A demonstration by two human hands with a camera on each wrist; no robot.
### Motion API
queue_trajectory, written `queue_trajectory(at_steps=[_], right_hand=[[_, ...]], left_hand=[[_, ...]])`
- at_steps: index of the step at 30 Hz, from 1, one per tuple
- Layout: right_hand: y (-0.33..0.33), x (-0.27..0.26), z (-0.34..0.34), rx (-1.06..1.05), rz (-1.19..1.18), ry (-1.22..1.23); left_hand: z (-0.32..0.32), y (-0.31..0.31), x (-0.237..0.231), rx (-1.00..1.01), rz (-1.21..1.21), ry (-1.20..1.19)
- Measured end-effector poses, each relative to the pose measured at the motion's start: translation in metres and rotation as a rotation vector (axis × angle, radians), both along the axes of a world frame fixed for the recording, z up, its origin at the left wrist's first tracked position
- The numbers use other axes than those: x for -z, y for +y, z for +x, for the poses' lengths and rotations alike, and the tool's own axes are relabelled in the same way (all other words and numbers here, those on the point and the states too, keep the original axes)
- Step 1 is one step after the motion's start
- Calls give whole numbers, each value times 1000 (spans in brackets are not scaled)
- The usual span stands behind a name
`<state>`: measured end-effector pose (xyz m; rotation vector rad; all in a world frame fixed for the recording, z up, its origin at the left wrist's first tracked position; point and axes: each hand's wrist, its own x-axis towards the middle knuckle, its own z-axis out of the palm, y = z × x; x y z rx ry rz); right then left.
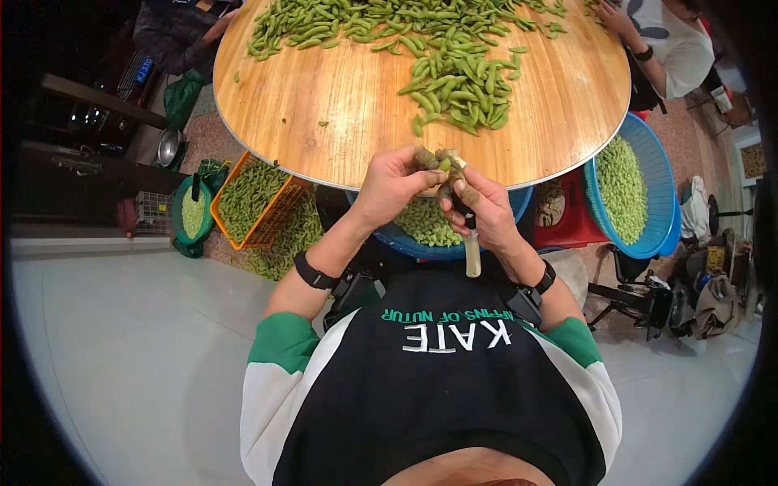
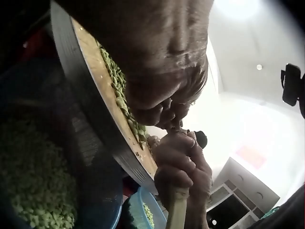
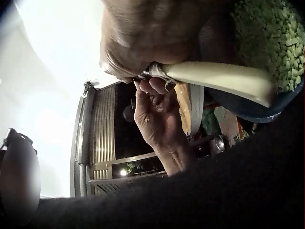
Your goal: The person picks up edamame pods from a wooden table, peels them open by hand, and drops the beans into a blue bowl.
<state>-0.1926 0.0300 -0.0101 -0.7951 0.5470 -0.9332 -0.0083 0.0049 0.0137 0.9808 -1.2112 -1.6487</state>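
Note:
In the head view my left hand [image 1: 385,186] and right hand [image 1: 489,212] meet over the near edge of the table. A green soybean pod [image 1: 444,164] shows between them, pinched by the left thumb and fingers. The fingertips look brown and stained. My right hand grips a tool with a pale yellow handle [image 1: 472,257], which sticks out below the palm; its working end is hidden. That handle [image 3: 219,81] is seen large in the right wrist view, beside the left hand [image 3: 159,117]. In the left wrist view the hands overlap and hide the pod.
Heaped soybean pods [image 1: 462,81] cover the far part of the round wooden table [image 1: 324,138]. Below its edge stands a blue basin of shelled beans [image 1: 425,224]. A blue basket [image 1: 660,190] is at right, an orange crate [image 1: 255,219] at left. Other people [image 1: 660,49] sit across.

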Motion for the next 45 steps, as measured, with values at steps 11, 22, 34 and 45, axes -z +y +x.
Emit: queue_trajectory(at_steps=[11,22,34,45], right_hand=[[2,-2,1,36,-15,-12],[2,-6,-6,5,295,-199],[7,2,-2,-7,357,-237],[4,9,1,451,-581,690]], left_hand=[[11,-14,17,181,240,307],[-2,-6,17,76,-151,-41],[3,2,5,21,-719,-547],[-7,12,10,88,-203,-458]])
